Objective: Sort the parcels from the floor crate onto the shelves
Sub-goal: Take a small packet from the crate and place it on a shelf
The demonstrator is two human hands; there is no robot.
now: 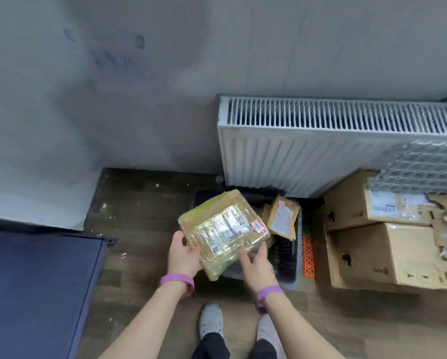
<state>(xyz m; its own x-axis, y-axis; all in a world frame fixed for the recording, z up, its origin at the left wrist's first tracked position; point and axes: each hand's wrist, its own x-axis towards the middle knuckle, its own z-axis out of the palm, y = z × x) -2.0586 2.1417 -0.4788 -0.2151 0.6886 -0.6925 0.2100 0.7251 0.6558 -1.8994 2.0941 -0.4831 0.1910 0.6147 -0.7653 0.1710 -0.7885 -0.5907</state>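
**Wooden floor point(144, 208) by radiator point(320, 151): parcel point(225, 229) held over crate point(287, 257)**

The taped brown parcel is held above the dark floor crate, where a smaller parcel point(282, 218) leans. Its left edge is gripped by the left hand point(183, 255); the right hand point(256, 263) is laid, fingers spread, against its lower right edge.

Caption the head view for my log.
Left hand grips a taped parcel, right hand touching its edge, above the floor crate beside cardboard boxes.
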